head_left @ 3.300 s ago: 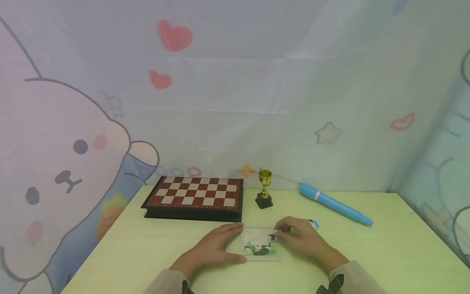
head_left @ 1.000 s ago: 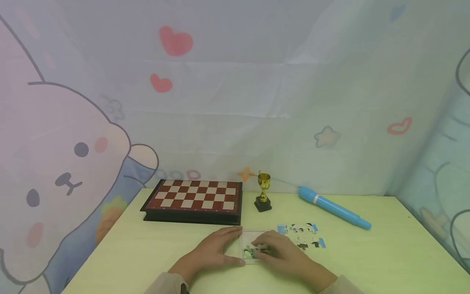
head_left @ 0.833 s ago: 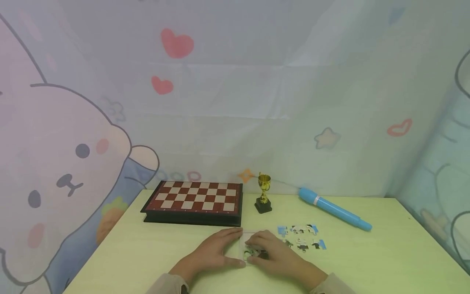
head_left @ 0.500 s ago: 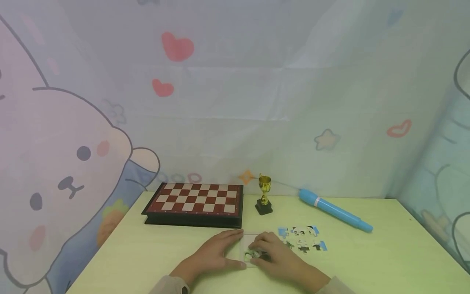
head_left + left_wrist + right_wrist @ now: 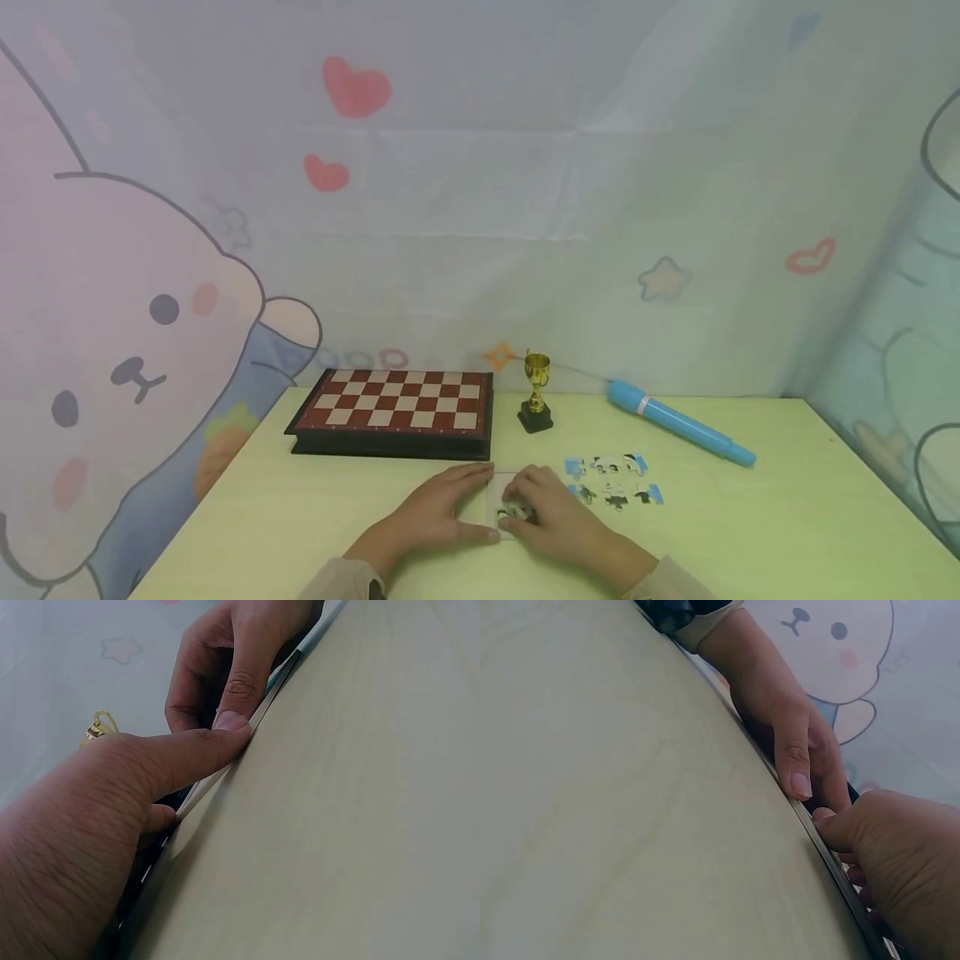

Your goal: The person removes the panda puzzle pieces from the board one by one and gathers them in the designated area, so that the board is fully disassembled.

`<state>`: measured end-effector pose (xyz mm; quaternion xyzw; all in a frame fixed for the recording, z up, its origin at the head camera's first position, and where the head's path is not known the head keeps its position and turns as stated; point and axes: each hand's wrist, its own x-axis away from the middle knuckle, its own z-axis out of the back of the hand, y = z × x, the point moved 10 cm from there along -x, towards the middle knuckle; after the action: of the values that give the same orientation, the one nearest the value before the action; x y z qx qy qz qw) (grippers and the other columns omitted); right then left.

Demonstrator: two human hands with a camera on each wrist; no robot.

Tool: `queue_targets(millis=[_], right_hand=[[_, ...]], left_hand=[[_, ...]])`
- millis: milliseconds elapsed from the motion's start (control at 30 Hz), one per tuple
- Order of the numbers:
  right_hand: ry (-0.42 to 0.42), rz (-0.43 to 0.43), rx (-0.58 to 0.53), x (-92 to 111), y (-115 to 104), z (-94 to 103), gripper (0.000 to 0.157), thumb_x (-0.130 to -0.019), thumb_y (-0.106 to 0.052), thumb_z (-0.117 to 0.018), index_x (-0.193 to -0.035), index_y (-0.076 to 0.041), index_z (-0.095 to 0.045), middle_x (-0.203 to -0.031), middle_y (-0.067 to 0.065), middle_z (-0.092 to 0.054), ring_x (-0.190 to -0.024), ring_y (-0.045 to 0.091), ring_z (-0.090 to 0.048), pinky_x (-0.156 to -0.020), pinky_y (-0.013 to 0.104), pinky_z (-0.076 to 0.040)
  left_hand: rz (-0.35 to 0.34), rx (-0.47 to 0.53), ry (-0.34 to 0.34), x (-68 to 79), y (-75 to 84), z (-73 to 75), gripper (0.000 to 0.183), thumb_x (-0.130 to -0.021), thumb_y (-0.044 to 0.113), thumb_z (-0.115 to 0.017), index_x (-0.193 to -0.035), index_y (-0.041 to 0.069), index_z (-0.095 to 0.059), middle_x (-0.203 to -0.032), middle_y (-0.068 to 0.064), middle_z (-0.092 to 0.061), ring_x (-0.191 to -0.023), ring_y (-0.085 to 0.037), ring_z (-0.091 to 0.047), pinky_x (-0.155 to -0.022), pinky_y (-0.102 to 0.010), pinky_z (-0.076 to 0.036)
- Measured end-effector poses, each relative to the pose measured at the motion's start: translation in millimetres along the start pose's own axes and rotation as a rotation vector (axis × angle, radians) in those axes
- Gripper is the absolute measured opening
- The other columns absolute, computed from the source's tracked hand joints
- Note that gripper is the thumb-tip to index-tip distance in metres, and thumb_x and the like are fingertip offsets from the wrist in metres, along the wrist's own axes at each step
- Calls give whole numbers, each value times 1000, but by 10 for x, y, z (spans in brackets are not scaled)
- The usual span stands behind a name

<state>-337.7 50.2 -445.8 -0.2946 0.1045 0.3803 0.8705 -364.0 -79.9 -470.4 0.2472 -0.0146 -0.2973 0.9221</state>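
A small pale puzzle frame point(image 5: 492, 505) lies flat near the front of the table, with green, black and white puzzle pieces point(image 5: 517, 511) in its lower part. My left hand point(image 5: 427, 515) spans the frame's left side, fingers stretched toward the upper corner and thumb along the lower one. In the left wrist view the left thumb point(image 5: 191, 756) reaches the frame's edge. My right hand point(image 5: 558, 517) is bent over the frame, its thumb and fingertips pinching at a piece that they largely cover. The right wrist view shows the right thumb point(image 5: 836, 829) close to the left hand point(image 5: 791, 742).
Several loose puzzle pieces point(image 5: 617, 495) lie right of the frame in two rough rows. Behind stand a folded chessboard box point(image 5: 397, 404) and a small gold trophy point(image 5: 536, 392). A big blue pen point(image 5: 678, 422) lies at the back right. A printed curtain point(image 5: 570, 192) hangs behind the table.
My right hand has come from the frame's right edge to the left over the pieces inside it, uncovering the loose pieces on the right. The left hand has stayed at the frame's left side.
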Motion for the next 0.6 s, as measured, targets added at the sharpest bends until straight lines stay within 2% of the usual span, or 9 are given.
queue_targets(millis=[200, 433, 600], right_hand=[[-12, -11, -4, 28, 58, -44, 22, -96, -38, -68, -106, -19, -63, -99, -11, -54, -87, 5, -42, -73, 20, -44], [-1, -41, -115, 23, 99, -26, 24, -95, -37, -70, -112, -23, -61, -101, -12, -56, -91, 7, -48, -78, 24, -49], [9, -19, -178, 5, 70, -1, 27, -96, -32, -70, -118, -18, -64, -108, -8, -60, -94, 11, -55, -81, 26, -53]], left_hand=[[-12, -5, 2, 7, 4, -30, 91, -82, 74, -64, -154, 23, -44, -158, 8, -39, -144, -24, -38, -115, -55, -34], [-2, 13, -1, 6, -2, -16, 90, -81, 74, -64, -154, 26, -43, -159, 9, -38, -144, -25, -37, -115, -57, -33], [3, 7, -4, 0, 2, 2, 90, -82, 73, -64, -154, 26, -42, -159, 9, -37, -145, -25, -37, -115, -57, -32]])
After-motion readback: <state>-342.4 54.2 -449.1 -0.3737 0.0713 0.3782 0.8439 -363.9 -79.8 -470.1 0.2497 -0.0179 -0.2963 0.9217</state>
